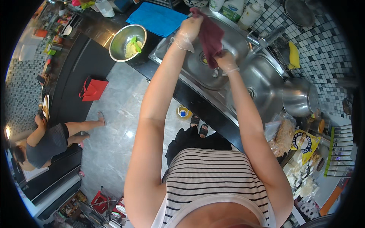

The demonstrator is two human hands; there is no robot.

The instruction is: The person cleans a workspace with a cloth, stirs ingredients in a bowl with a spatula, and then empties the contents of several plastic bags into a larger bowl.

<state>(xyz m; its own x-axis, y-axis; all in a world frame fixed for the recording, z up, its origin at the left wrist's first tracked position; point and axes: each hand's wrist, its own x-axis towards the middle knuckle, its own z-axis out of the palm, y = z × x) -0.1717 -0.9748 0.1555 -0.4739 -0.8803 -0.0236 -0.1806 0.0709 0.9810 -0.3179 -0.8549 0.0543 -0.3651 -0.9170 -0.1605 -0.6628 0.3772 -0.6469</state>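
Left hand (pixel 190 29) closed on far end of dark red cloth (pixel 210 34); right hand (pixel 226 61) gripping its near end. Both in clear gloves. Cloth hangs between them over the left basin (pixel 195 74) of a steel double sink (pixel 268 85). Faucet (pixel 268 39) just right of it, bottles (pixel 233 9) at far edge. Left of sink, on the dark worktop (pixel 186 99): metal bowl (pixel 114 46) holding pale food and a green utensil (pixel 135 44), blue mat (pixel 154 19) near it. Metal pot (pixel 298 97) right of right basin. Another person (pixel 47 145) far left.
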